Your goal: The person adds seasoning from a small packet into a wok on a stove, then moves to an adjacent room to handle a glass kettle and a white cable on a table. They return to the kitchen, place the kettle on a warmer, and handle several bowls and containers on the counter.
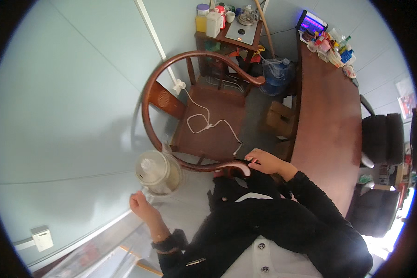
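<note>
My left hand (144,207) is closed around the handle of a clear lidded pitcher (161,179). Its spout points toward the curved rail of a round-backed wooden armchair (226,104), and the body is slightly blurred. Just beyond the near tip of the chair's armrest, my right hand (266,162) hovers with its fingers loosely bent and no object visible in it. Whether it touches the armrest I cannot tell. A white cable (208,125) lies looped across the chair seat, running from a wall socket (179,86).
A wooden desk (326,114) curves along the right, with small containers (333,48) at its far end. Behind the chair, a side table (226,34) carries a glass kettle (247,16) on a hot plate. A water bottle (277,77) and cardboard box (280,118) stand on the floor.
</note>
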A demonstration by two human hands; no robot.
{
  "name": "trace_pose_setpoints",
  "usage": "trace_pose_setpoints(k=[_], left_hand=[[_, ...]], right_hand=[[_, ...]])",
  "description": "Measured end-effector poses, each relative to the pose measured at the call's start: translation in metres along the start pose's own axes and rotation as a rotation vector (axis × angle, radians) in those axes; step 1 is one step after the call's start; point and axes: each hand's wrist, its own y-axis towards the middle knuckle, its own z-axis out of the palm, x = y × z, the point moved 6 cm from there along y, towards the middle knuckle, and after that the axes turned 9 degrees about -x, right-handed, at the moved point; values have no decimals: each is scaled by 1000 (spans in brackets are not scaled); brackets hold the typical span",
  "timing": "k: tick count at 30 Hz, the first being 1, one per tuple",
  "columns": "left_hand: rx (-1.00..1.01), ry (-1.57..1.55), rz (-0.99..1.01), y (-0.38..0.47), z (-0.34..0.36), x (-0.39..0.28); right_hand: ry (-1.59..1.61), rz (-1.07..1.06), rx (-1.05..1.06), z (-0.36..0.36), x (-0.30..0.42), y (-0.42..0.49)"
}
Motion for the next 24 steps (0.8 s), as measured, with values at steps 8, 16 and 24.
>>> trace_pose_setpoints(k=[8,16,24], left_hand=[[-197,-122,-106,-56,38,-9],[-395,13,-132,-140,83,-55],[-149,-15,-84,-151,140,-85]], right_hand=[[8,18,66,-111,-77,35],[125,-67,116,-192,-138,156],[236,-12,119,-260,-119,208]])
